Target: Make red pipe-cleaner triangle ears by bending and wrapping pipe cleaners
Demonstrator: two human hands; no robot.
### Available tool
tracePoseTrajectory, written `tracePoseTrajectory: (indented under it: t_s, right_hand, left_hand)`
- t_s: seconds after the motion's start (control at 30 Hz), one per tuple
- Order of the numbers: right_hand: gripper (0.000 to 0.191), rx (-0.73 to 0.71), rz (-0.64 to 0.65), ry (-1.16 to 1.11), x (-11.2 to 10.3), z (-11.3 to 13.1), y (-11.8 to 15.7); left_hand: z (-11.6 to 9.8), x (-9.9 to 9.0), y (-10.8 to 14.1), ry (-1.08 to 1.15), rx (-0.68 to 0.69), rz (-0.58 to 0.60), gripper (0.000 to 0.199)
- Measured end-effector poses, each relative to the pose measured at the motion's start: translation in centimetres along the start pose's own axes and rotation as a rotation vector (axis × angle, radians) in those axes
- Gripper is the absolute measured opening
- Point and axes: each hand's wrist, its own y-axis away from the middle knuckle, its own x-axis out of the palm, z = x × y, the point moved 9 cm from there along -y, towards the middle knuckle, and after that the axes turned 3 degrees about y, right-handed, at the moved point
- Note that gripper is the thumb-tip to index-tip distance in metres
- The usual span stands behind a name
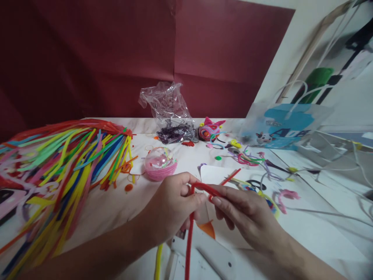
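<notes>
Red pipe cleaner: bent and doubled between both hands, one end hanging down, the other slanting up past the right fingers.
Left hand: pinching the bend between thumb and forefinger.
Right hand: gripping the folded part, thumb underneath.
Shaping: seemingly early; the folds are made, but both ends are loose and it is joined to nothing else.
White plastic object: just below the hands, crowding the near space, a yellow strip beside it.
Clear ball: beyond the left hand, lower half wrapped pink, upper half bare.
Right side: grey cable crosses the white sheet, likely to snag.
Colourful bundle: sprawling at left.
</notes>
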Motion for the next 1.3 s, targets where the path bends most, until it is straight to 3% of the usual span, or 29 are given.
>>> tracePoseTrajectory:
  t_s: [0.13,0.23,0.33,0.5,0.6,0.8,1.0,1.3]
  right_hand:
    - [0.029,0.27,0.191,-0.284,1.1,-2.2,0.1]
    - [0.032,0.339,0.287,-0.426,1.7,-2.8,0.4]
    - [0.033,0.344,0.319,-0.473,1.8,-3.0,0.5]
    - [0.031,0.369,0.314,-0.519,1.7,-3.4,0.3]
    - [0.029,0.384,0.304,-0.55,1.6,-3.7,0.2]
    - [0.029,0.424,0.269,-0.608,1.4,-4.2,0.1]
    - [0.029,0.405,0.302,-0.582,1.3,-4.1,0.0]
    - [0.028,0.387,0.362,-0.707,2.0,-3.6,0.3]
  left_hand:
    - [-1.0,0.0,0.2,-0.063,0.04,0.078,0.019]
    - [-1.8,0.1,0.3,-0.08,0.076,0.117,0.018]
    - [-2.0,-0.3,0.2,-0.107,0.094,0.091,0.024]
    - [-1.0,-0.4,-0.1,-0.061,0.067,0.065,0.017]
    - [-1.1,-0.4,0.0,-0.125,0.086,0.051,0.026]
    - [-1.6,-0.1,0.4,-0.193,0.163,0.105,0.026]
    - [-0.1,0.8,0.4,-0.1,0.069,0.196,0.025]
    - [-0.5,-0.6,0.0,-0.288,0.149,0.02,0.018]
